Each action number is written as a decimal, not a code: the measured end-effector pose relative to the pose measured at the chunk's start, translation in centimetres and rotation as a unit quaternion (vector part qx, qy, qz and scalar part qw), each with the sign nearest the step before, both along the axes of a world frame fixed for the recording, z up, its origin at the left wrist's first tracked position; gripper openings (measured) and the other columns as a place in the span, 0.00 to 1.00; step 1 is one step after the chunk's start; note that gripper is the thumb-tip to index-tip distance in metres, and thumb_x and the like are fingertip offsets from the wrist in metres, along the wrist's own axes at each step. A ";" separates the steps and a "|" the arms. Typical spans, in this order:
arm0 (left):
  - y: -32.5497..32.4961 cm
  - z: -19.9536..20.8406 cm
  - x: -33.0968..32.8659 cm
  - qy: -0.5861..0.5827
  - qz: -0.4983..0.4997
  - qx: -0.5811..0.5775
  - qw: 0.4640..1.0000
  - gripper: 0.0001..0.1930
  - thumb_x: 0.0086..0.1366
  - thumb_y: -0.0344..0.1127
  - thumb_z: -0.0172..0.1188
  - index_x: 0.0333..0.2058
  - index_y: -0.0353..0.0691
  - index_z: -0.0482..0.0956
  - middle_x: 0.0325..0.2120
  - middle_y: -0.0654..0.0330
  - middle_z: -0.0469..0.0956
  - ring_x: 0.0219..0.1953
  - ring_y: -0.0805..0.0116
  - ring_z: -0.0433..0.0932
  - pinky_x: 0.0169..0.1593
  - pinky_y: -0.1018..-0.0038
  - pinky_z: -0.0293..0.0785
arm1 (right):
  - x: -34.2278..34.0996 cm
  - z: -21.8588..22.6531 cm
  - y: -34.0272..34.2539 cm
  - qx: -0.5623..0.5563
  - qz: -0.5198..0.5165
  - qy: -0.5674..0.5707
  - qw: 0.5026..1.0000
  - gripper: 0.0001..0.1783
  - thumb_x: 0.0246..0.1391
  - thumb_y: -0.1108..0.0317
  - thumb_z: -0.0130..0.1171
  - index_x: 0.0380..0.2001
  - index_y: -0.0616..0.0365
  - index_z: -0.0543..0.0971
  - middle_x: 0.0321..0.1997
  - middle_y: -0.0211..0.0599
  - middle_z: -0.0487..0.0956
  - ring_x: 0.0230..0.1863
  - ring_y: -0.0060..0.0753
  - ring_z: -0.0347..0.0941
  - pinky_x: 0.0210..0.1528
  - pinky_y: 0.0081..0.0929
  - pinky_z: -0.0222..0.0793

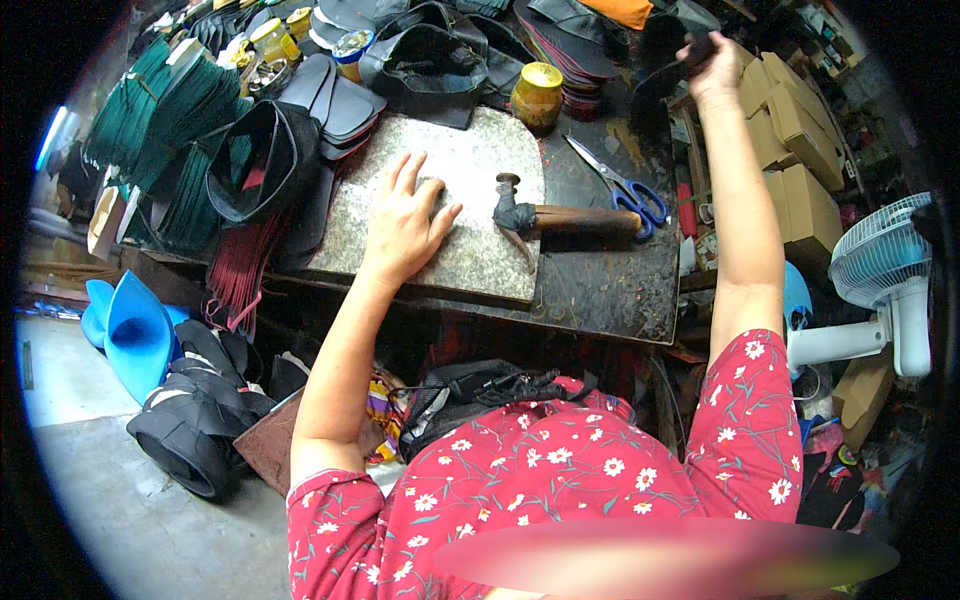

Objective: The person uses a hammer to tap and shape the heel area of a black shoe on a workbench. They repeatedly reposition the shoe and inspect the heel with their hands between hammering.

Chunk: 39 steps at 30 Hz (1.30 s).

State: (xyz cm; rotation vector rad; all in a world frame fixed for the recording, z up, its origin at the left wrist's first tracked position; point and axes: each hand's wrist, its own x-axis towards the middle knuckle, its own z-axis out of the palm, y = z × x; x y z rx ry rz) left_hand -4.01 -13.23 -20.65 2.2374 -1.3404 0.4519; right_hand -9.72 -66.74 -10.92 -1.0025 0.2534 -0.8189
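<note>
My left hand lies on a pale speckled slab, palm down with its fingers spread, holding nothing. At the far right corner of the bench, my right hand is stretched out, its fingers closed on a black piece whose kind I cannot make out. A hammer with a wooden handle lies across the slab's right edge, its head on the slab. Just beyond the handle are blue-handled scissors, blades pointing away to the left. A yellow jar stands behind the slab.
Stacked dark soles, green sheets and black shoe uppers crowd the bench's left and back. Red strips hang over the front edge. Cardboard boxes and a white fan stand at the right. Blue foam lies at the lower left.
</note>
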 end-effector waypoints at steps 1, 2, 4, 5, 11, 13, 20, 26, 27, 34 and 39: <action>0.0 -0.2 0.1 0.001 -0.001 -0.018 1.000 0.18 0.62 0.45 0.63 0.45 0.39 0.79 0.60 0.43 0.67 0.65 0.42 0.61 0.66 0.54 0.58 | -0.4 1.3 -0.6 0.000 -0.022 -0.018 1.000 0.14 0.58 0.59 0.53 0.36 0.57 0.78 0.33 0.39 0.82 0.29 0.41 0.76 0.29 0.40 0.74; 0.1 -0.2 0.1 0.005 -0.003 -0.017 1.000 0.19 0.61 0.45 0.64 0.46 0.38 0.78 0.59 0.43 0.68 0.64 0.42 0.62 0.66 0.54 0.59 | -0.6 3.3 -0.7 0.001 -0.042 -0.035 0.998 0.14 0.59 0.58 0.52 0.36 0.58 0.78 0.33 0.38 0.82 0.29 0.41 0.76 0.29 0.39 0.74; 0.3 0.1 0.2 0.014 -0.007 -0.038 0.999 0.21 0.59 0.44 0.66 0.47 0.37 0.77 0.58 0.43 0.69 0.64 0.42 0.62 0.65 0.54 0.60 | -1.4 6.5 2.1 -0.107 0.064 -0.032 0.992 0.17 0.58 0.57 0.56 0.38 0.62 0.78 0.30 0.34 0.79 0.28 0.37 0.74 0.33 0.34 0.71; 0.4 0.6 0.2 0.023 -0.011 -0.060 0.998 0.23 0.58 0.40 0.67 0.51 0.39 0.75 0.58 0.45 0.68 0.63 0.43 0.63 0.65 0.54 0.60 | -1.9 7.8 4.8 -0.119 0.157 -0.022 0.980 0.13 0.59 0.59 0.55 0.36 0.58 0.80 0.30 0.35 0.81 0.28 0.37 0.77 0.29 0.33 0.73; 2.5 7.6 -0.3 -0.077 -0.083 -0.312 0.943 0.41 0.54 0.42 0.73 0.63 0.36 0.63 0.63 0.46 0.64 0.66 0.50 0.61 0.68 0.58 0.56 | -5.1 11.7 25.7 -0.403 0.251 0.150 0.867 0.14 0.56 0.63 0.57 0.37 0.64 0.80 0.33 0.32 0.80 0.34 0.25 0.75 0.40 0.25 0.71; 3.5 9.5 -0.9 0.003 -0.168 -0.270 0.948 0.40 0.53 0.43 0.74 0.61 0.36 0.65 0.60 0.48 0.67 0.63 0.53 0.65 0.65 0.62 0.60 | -5.5 11.9 29.5 -0.511 0.377 0.170 0.754 0.13 0.52 0.68 0.62 0.39 0.64 0.80 0.33 0.31 0.78 0.37 0.24 0.73 0.43 0.24 0.69; 6.5 11.6 -1.1 0.303 -0.148 -0.022 0.941 0.24 0.54 0.29 0.71 0.50 0.35 0.76 0.43 0.57 0.81 0.45 0.70 0.79 0.49 0.73 0.75 | -3.4 4.7 30.9 -0.809 0.260 0.214 0.482 0.27 0.45 0.58 0.71 0.48 0.51 0.76 0.26 0.36 0.72 0.29 0.34 0.71 0.36 0.30 0.68; 8.1 10.8 0.9 -0.244 0.028 0.056 0.968 0.15 0.54 0.31 0.64 0.42 0.48 0.79 0.37 0.60 0.79 0.40 0.59 0.80 0.41 0.65 0.77 | -1.7 0.3 30.4 -0.899 -0.012 0.043 0.435 0.17 0.52 0.66 0.63 0.47 0.44 0.80 0.41 0.26 0.83 0.42 0.31 0.80 0.41 0.27 0.78; 8.2 10.1 0.3 -0.240 0.039 0.117 0.963 0.12 0.55 0.32 0.62 0.40 0.48 0.78 0.35 0.61 0.78 0.39 0.60 0.80 0.40 0.66 0.77 | -1.9 -0.8 30.6 -0.913 -0.047 0.036 0.404 0.18 0.53 0.67 0.62 0.49 0.43 0.80 0.43 0.23 0.84 0.44 0.29 0.80 0.43 0.25 0.79; 3.9 3.6 -4.8 -0.002 0.082 0.126 0.989 0.22 0.60 0.47 0.65 0.44 0.35 0.75 0.38 0.52 0.77 0.44 0.54 0.77 0.45 0.65 0.78 | -2.9 -6.0 31.4 -0.869 0.097 0.083 0.478 0.27 0.48 0.76 0.59 0.54 0.46 0.79 0.52 0.27 0.81 0.52 0.38 0.75 0.53 0.31 0.76; 0.9 1.0 -3.3 -0.007 0.087 0.116 0.989 0.20 0.56 0.45 0.67 0.41 0.36 0.77 0.37 0.52 0.76 0.44 0.53 0.76 0.46 0.62 0.76 | -5.9 -3.4 30.6 -0.697 0.142 0.132 0.691 0.18 0.55 0.68 0.62 0.50 0.50 0.78 0.47 0.38 0.80 0.51 0.42 0.75 0.51 0.32 0.74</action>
